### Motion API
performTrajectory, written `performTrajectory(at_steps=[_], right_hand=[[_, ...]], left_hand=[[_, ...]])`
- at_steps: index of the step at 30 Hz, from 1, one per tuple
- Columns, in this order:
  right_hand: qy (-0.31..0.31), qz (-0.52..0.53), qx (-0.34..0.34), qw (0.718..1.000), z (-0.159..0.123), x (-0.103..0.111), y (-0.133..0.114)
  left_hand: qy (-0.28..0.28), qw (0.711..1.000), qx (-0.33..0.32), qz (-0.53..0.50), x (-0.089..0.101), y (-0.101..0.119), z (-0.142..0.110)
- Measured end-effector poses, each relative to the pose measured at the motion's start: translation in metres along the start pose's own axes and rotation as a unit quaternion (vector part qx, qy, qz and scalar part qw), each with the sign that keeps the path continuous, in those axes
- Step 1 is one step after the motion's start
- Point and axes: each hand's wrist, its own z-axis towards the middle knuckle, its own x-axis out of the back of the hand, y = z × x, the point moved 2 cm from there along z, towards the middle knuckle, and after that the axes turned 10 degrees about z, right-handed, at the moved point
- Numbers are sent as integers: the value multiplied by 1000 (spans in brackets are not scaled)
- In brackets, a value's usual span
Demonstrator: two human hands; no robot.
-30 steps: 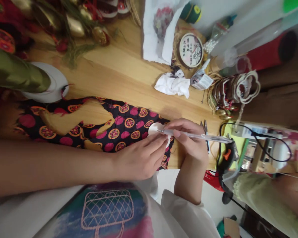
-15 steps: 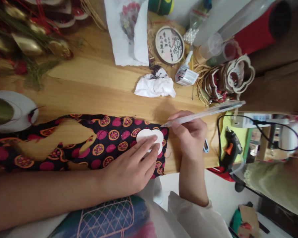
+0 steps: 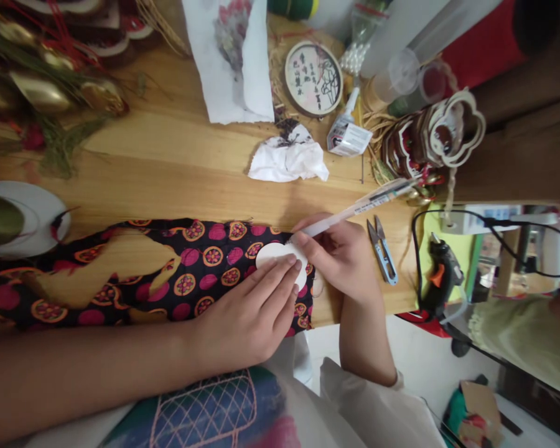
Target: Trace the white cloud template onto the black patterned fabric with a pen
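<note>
A dark cloth [image 3: 220, 256] with pink and orange round motifs lies along the front of the wooden table, with ragged holes cut in its left part. On its right end sits a white lobed paper piece [image 3: 273, 250], partly covered by fingers. My left hand [image 3: 252, 311] lies flat on that piece, fingers stretched out and pressing it to the cloth. My right hand [image 3: 338, 252] is closed round a slim white pen [image 3: 350, 211]. The pen's tip is at the upper edge of the paper piece; whether it touches the cloth I cannot tell.
Blue thread snips [image 3: 381, 252] lie right of my right hand. Beyond are a crumpled tissue [image 3: 287, 158], a small glue bottle [image 3: 350, 134] and a round lettered piece [image 3: 313, 78]. A black glue gun [image 3: 441, 274] with its cable is at the right, a white spool [image 3: 46, 218] at left.
My right hand has moved left with the pen, from the cloth's upper right corner to the paper piece's edge. The thread snips now show fully. My left hand stays in place.
</note>
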Motion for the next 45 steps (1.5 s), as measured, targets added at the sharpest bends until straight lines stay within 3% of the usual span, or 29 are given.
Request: performTrajectory(at_steps=[9, 15, 20, 29, 37, 45], right_hand=[[47, 6, -34, 998, 2, 6, -3], [25, 37, -20, 999, 1, 7, -1], [59, 33, -27, 997, -3, 11, 0], [60, 39, -17, 997, -8, 13, 3], [36, 73, -24, 996, -11, 14, 4], [28, 98, -14, 995, -18, 14, 7]], left_hand=[[-8, 1000, -6, 8, -1, -2, 0], [-16, 1000, -8, -1, 1, -1, 0], [-18, 1000, -12, 3, 1, -3, 1], [-30, 997, -51, 44, 1, -9, 3], [-29, 999, -7, -15, 1, -18, 10], [-30, 999, -13, -43, 2, -23, 10]])
